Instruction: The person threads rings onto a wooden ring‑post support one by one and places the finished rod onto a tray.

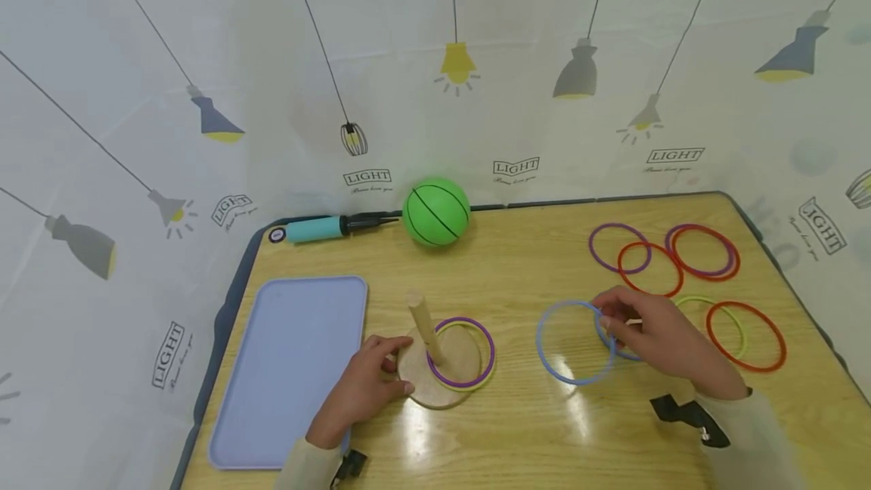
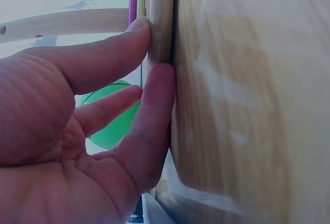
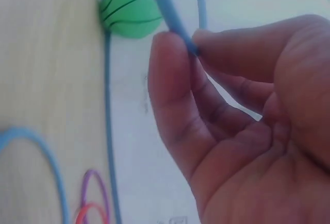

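Left hand (image 1: pixel 364 388) fingers press the wooden base (image 1: pixel 441 369); right hand (image 1: pixel 656 335) pinches a blue ring (image 1: pixel 553 358).

We look down from head height across the desk (image 1: pixel 517 263); both wrist views sit close, sharing the far green ball (image 1: pixel 436 212).

bright even light | glare on table (image 1: pixel 571 407) | wrist views blurred

Counter (image 1: pixel 531 429): glossy varnished wood, glare spots. Peg base (image 1: pixel 435 376): bare matt wood, smooth. Rings (image 1: pixel 574 342): thin smooth plastic. Tray (image 1: pixel 286 369): matt plastic. Green ball (image 1: pixel 435 212): matt, rubbery look. Backdrop (image 1: pixel 476 59): printed cloth.
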Tool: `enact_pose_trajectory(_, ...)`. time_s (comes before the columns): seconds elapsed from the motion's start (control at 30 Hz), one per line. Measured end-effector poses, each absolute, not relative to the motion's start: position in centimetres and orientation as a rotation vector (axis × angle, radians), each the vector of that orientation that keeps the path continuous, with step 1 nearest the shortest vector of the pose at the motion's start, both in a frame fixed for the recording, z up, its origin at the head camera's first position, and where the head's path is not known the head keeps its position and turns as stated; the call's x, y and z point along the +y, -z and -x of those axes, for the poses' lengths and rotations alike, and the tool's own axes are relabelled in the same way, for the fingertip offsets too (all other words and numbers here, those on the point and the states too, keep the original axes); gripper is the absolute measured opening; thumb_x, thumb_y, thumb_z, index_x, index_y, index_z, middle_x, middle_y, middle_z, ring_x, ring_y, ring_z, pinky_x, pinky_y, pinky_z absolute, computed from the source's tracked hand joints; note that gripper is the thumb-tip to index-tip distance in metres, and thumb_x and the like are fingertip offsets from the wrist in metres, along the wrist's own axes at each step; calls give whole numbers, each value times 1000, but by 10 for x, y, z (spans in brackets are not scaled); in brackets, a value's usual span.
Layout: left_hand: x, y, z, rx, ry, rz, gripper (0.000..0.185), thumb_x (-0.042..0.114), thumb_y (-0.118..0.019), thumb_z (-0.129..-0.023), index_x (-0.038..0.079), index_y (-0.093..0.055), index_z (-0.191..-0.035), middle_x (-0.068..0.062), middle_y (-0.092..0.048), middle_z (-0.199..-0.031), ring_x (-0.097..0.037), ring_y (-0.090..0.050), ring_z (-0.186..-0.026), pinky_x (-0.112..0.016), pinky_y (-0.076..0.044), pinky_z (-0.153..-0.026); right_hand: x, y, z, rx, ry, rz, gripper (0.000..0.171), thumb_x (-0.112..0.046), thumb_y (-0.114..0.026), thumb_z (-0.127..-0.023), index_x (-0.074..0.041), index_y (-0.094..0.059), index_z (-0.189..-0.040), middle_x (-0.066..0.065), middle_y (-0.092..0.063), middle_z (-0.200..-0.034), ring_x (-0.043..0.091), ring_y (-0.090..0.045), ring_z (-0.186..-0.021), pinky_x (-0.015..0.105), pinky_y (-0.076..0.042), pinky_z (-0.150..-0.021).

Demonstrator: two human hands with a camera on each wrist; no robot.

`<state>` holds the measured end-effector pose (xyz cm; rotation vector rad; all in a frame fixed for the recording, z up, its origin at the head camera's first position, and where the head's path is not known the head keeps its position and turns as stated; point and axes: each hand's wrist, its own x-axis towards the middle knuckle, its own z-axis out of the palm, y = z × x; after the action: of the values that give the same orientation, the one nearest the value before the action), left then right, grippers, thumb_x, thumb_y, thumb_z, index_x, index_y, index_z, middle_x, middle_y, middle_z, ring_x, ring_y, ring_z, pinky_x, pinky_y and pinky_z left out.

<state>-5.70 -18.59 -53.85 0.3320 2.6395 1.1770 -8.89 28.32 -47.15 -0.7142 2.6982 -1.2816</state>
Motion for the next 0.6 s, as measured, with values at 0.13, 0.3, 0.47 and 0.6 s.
enact_pose_trajectory(0.13,-186,540,58,2636,-1184,-334,71,11,-94,-79,12,-64,-144,-11,-60,-120,-23,-70,-100,-26,-56,-83,270,460,93,2656,1378,732,21,1,-67,-102,-7,-67,-122,0,-69,-90,8,-69,-73,26,-59,-63)
enact_pose_trajectory(0.3,-186,541,58,2632,-1190,-331,71,12,-94,-80,12,-64,-144,-11,-60,-121,-23,-69,-101,-26,-56,-83,253,444,95,2604,1523,750,24,4,-67,-101,-4,-67,-123,3,-71,-89,11,-71,-71,27,-60,-62)
enact_pose_trajectory(0.47,-187,541,58,2627,-1197,-322,71,12,-94,-80,12,-64,-144,-11,-60,-120,-23,-69,-101,-26,-56,-84,233,425,94,2563,1640,725,25,3,-68,-101,-4,-69,-124,1,-72,-92,12,-72,-73,29,-62,-63)
enact_pose_trajectory(0.6,-186,540,58,2625,-1200,-327,71,12,-94,-79,12,-65,-144,-11,-60,-119,-23,-69,-100,-26,-55,-83,216,411,90,2501,1777,709,27,4,-68,-100,-5,-69,-126,0,-71,-95,14,-74,-75,32,-63,-64)
